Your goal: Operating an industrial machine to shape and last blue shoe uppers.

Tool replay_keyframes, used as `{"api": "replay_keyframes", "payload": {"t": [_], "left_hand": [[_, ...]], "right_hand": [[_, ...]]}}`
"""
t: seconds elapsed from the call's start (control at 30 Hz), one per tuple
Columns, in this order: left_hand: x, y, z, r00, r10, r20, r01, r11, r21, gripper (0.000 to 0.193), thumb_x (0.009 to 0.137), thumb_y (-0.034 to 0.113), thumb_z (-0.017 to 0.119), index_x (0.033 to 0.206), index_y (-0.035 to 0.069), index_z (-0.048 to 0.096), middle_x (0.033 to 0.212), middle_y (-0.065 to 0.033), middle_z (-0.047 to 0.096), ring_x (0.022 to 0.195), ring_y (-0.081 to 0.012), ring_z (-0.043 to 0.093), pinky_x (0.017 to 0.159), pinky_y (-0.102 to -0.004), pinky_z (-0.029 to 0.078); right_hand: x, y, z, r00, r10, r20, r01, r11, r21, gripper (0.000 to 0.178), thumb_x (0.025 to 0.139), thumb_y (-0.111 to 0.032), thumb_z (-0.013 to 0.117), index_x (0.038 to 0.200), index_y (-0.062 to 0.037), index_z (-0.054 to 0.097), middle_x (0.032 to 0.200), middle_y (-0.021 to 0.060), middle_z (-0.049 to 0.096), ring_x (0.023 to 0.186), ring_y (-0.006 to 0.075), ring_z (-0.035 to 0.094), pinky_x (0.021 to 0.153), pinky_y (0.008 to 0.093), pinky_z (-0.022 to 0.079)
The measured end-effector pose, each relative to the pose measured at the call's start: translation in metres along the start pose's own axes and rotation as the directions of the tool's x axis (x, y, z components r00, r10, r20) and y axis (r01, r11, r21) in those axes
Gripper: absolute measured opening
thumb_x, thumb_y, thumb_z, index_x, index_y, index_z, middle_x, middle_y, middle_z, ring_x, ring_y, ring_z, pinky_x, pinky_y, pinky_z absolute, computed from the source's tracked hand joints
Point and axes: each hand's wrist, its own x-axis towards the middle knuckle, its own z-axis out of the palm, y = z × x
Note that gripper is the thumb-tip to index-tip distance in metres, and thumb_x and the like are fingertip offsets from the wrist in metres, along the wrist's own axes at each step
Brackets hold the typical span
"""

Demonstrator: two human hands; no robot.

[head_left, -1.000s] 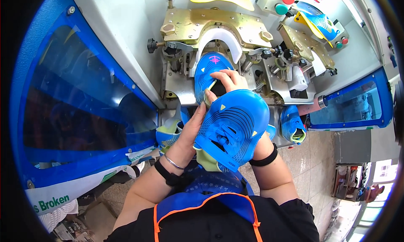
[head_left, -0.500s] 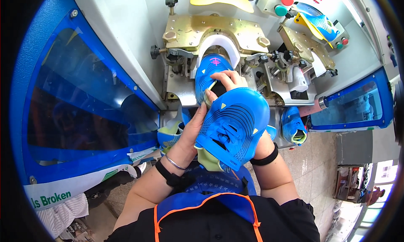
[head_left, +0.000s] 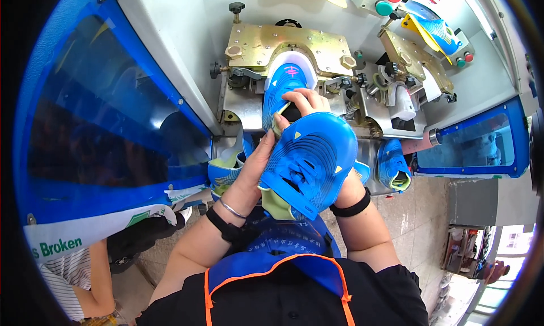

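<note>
A blue shoe upper [head_left: 277, 93] with a pink mark near its toe lies toe-first in the curved white pad [head_left: 310, 71] of a brass-coloured clamping machine [head_left: 272, 45]. My right hand [head_left: 306, 101] grips its opening, fingers bent over the collar edge. At its rear side, my left hand [head_left: 259, 160] holds the edge, thumb up; its other fingers are hidden. Nearer to me, a second blue shoe upper [head_left: 323, 150], with laces and a pale green lining, covers my right wrist and part of the hand. What bears its weight is not visible.
More blue uppers lie at the left [head_left: 226, 170] and right [head_left: 394, 164] of the machine's front ledge. A second clamping station [head_left: 405, 59] stands at right, with another upper [head_left: 436, 34] above it. Blue-framed windows flank me. Someone's arm [head_left: 102, 275] shows at lower left.
The upper's toe sits further inside the white pad, and both hands have moved slightly forward with it. The nearer upper has shifted a little left. A person's arm has appeared at lower left.
</note>
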Motion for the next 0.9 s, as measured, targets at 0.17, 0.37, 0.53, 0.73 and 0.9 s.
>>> {"api": "replay_keyframes", "payload": {"t": [0.17,0.37,0.53,0.73,0.9], "left_hand": [[-0.012,-0.006,0.012,0.995,-0.026,-0.096,0.032,0.998,0.052,0.048,0.101,0.043,0.047,0.134,0.008,0.049,0.123,-0.0106,0.061,0.110,-0.0202,0.061,0.096,-0.0364,0.051],[-0.005,-0.026,-0.002,0.994,0.073,-0.076,-0.062,0.989,0.137,0.051,0.100,0.046,0.046,0.132,0.006,0.050,0.122,-0.0113,0.061,0.108,-0.0207,0.063,0.094,-0.0366,0.053],[-0.005,-0.034,-0.017,0.989,0.149,-0.021,-0.140,0.963,0.228,0.055,0.100,0.049,0.042,0.132,0.005,0.050,0.122,-0.0117,0.061,0.109,-0.0208,0.062,0.094,-0.0359,0.053],[-0.047,-0.047,0.031,0.990,0.094,-0.100,-0.061,0.953,0.297,0.065,0.100,0.056,0.036,0.133,0.003,0.049,0.127,-0.0148,0.060,0.113,-0.0242,0.061,0.098,-0.0402,0.050],[-0.081,-0.044,0.088,0.932,0.336,-0.139,-0.301,0.928,0.221,0.060,0.100,0.051,0.044,0.131,0.000,0.052,0.123,-0.0163,0.063,0.108,-0.0260,0.064,0.097,-0.0407,0.051]], "right_hand": [[-0.014,0.009,0.004,1.000,-0.002,0.015,0.004,0.989,-0.147,0.040,0.084,-0.026,0.070,0.117,-0.0070,0.058,0.126,0.0149,0.054,0.116,0.0356,0.052,0.096,0.0413,0.045],[-0.027,0.027,0.001,0.995,0.016,0.100,0.009,0.970,-0.244,0.055,0.081,-0.048,0.067,0.127,-0.0189,0.054,0.136,0.0103,0.050,0.133,0.0334,0.040,0.100,0.0678,0.034],[-0.035,0.029,-0.010,0.981,-0.014,0.194,0.067,0.959,-0.274,0.057,0.082,-0.048,0.068,0.128,-0.0186,0.053,0.141,0.0094,0.045,0.136,0.0318,0.037,0.101,0.0666,0.033],[-0.047,0.074,-0.054,0.995,-0.024,-0.099,0.046,0.973,0.227,0.044,0.085,-0.017,0.067,0.126,-0.0055,0.054,0.128,0.0181,0.054,0.118,0.0338,0.053,0.098,0.0401,0.044],[-0.114,0.036,-0.126,0.760,-0.550,-0.345,0.614,0.782,0.105,0.033,0.083,-0.015,0.068,0.113,-0.0061,0.062,0.104,0.0090,0.063,0.079,0.0234,0.061,0.066,0.0324,0.051]]}}
